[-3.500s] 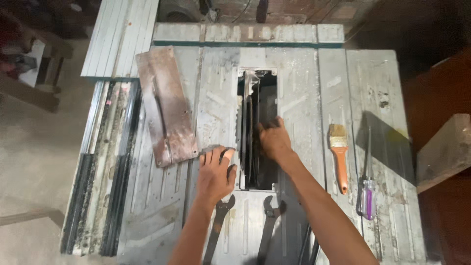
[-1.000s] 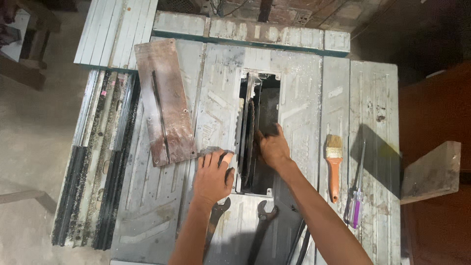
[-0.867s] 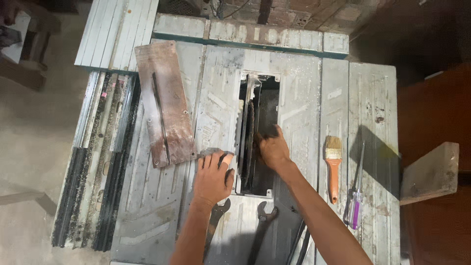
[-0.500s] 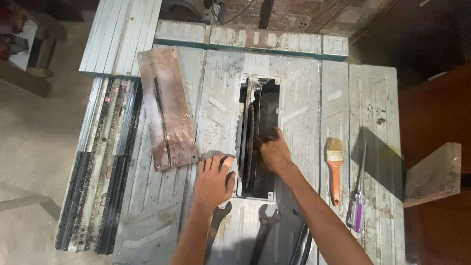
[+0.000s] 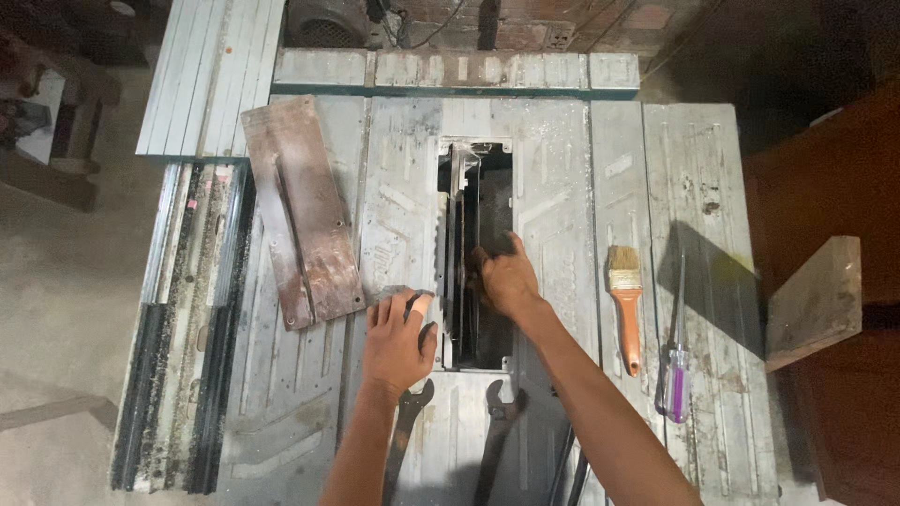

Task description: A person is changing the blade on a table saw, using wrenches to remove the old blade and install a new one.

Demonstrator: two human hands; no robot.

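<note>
saw blade (image 5: 457, 253) sits edge-up in the open slot of the table saw top (image 5: 562, 187). right hand (image 5: 504, 277) has stayed down in the slot beside it over the last few seconds, fingers curled; can't tell what they grip. left hand (image 5: 398, 333) still flat, fingers spread, on the table at the slot edge. only the view shifted. two wrenches (image 5: 405, 440) lie untouched below.

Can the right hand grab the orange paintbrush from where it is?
Probably yes. The right hand is at the opening in the saw table, and the paintbrush lies just beside it on bare tabletop with nothing between them.
</note>
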